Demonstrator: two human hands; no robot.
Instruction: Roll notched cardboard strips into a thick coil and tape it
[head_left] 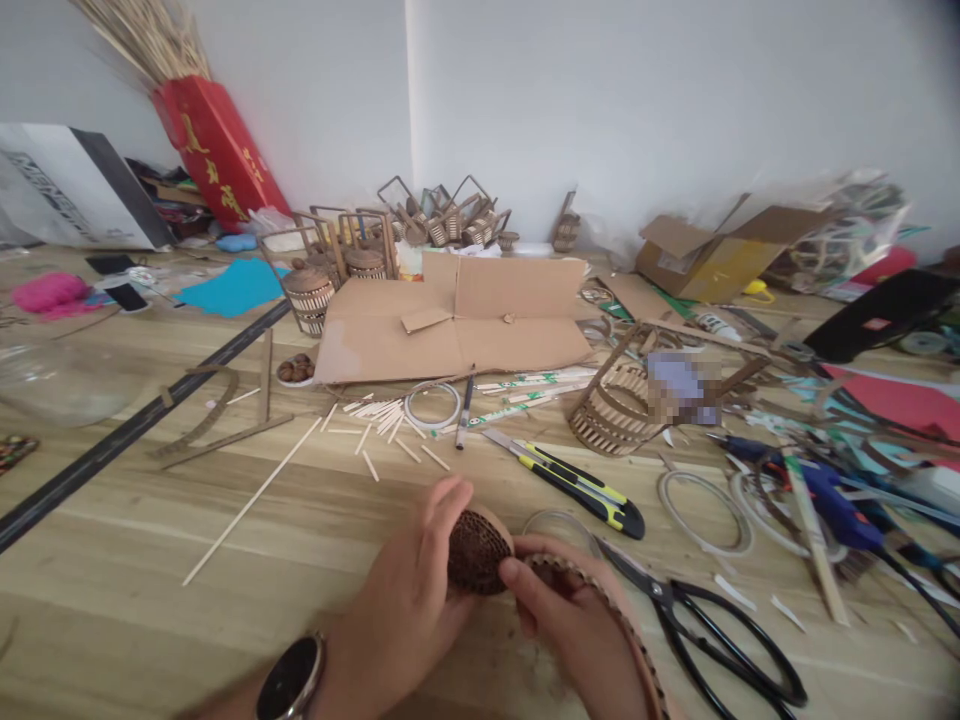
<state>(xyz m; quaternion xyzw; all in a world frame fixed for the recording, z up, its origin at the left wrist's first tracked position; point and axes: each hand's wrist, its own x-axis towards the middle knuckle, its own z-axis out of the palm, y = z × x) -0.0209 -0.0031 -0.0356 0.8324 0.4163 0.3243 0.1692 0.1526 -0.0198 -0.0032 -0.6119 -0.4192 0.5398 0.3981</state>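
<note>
My left hand (409, 600), with a dark watch on the wrist, curls round a small round roll of corrugated cardboard (478, 550) low in the middle. My right hand (577, 620) pinches the roll's right edge. A long corrugated cardboard strip (622, 625) runs from the roll over my right hand toward the bottom edge. Both hands rest just above the wooden table (150, 560).
Black scissors (712, 640) lie right of my hands, a yellow-and-black utility knife (570, 480) just beyond. Farther back are loose wooden sticks (375, 420), a pen (465, 410), a flat cardboard sheet (457, 320), a slatted basket (615, 400), a blue glue gun (825, 495) and small cardboard lanterns (352, 260).
</note>
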